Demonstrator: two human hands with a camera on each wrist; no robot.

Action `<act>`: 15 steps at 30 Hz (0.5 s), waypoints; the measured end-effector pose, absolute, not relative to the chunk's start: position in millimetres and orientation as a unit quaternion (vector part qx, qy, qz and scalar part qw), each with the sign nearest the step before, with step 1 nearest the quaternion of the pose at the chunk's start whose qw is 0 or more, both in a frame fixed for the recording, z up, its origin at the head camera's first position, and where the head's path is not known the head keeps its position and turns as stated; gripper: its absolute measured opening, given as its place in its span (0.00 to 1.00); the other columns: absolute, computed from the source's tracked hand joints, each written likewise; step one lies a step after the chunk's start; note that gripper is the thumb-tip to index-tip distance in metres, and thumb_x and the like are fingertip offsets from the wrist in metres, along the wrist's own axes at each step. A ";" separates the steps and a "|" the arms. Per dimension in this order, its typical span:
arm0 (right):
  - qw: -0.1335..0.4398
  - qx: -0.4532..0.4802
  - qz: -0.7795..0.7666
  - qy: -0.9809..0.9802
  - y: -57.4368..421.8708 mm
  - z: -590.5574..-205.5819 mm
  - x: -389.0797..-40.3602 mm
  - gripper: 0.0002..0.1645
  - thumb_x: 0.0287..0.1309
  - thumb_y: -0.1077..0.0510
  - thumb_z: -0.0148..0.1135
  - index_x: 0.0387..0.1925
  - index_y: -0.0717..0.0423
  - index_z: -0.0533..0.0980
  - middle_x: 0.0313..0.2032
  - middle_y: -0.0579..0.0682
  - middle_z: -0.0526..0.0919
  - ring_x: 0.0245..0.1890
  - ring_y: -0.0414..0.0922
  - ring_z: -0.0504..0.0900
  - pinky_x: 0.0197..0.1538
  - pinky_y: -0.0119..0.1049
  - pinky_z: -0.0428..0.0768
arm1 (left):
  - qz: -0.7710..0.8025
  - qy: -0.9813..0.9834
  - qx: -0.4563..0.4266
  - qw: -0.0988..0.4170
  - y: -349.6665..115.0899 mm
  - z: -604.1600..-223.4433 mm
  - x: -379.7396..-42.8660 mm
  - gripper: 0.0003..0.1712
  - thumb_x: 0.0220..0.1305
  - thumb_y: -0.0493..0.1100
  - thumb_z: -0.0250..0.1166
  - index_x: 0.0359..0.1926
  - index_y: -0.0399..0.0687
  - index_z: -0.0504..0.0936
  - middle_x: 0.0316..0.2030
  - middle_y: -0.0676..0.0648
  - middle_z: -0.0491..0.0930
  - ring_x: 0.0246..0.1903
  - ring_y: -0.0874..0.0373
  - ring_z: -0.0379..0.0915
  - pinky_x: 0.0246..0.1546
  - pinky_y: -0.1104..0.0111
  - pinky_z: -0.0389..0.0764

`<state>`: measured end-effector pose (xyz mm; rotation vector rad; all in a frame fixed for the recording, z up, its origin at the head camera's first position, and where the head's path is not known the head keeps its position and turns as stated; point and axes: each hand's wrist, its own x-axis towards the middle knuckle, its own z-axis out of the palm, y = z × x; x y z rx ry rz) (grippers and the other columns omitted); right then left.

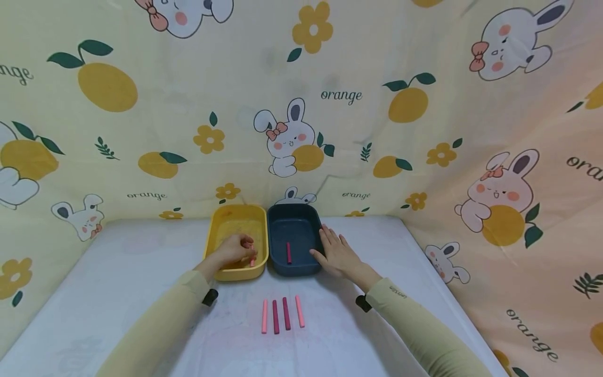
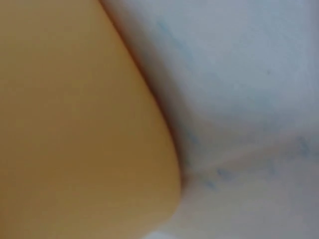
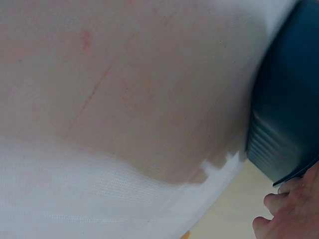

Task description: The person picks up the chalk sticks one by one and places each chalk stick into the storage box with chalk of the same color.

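My left hand (image 1: 234, 249) reaches over the yellow tray (image 1: 237, 275), its curled fingers pinching a light pink chalk-like stick (image 1: 252, 263) low inside it. The fingers cover part of this stick. At the right side of the dark blue tray (image 1: 296, 271), my right hand (image 1: 340, 255) rests with straight fingers against the rim. One dark pink stick (image 1: 289, 253) lies in the blue tray. The right wrist view catches part of the right hand (image 3: 294, 209) beside the blue tray's wall (image 3: 286, 109). Only the yellow tray's wall (image 2: 89, 119) and cloth fill the left wrist view.
In front of the trays, a row of sticks lies on the white cloth: a light pink stick (image 1: 264, 316), two dark pink sticks (image 1: 275, 317) and another light pink stick (image 1: 300, 311). Behind the trays hangs a patterned curtain (image 1: 350, 146). The two trays stand side by side.
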<state>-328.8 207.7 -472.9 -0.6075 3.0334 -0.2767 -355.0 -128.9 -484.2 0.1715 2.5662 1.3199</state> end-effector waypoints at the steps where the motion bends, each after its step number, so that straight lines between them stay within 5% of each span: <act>1: 0.017 -0.196 -0.090 0.976 207.7 -473.1 -328.7 0.51 0.78 0.32 0.39 0.81 0.65 0.46 0.82 0.60 0.43 0.81 0.59 0.47 0.79 0.58 0.48 | 0.458 0.878 0.058 0.124 -128.4 -482.5 -353.6 0.24 0.69 0.41 0.69 0.61 0.31 0.77 0.45 0.40 0.80 0.38 0.52 0.75 0.36 0.70 0.78; 15: 0.013 -0.190 -0.090 0.978 207.0 -476.4 -328.8 0.51 0.77 0.31 0.39 0.81 0.64 0.46 0.82 0.59 0.43 0.82 0.58 0.47 0.80 0.57 0.48 | 0.499 0.862 0.070 0.066 -126.1 -461.1 -325.4 0.25 0.73 0.45 0.65 0.64 0.35 0.77 0.58 0.38 0.80 0.53 0.45 0.77 0.54 0.57 0.82</act>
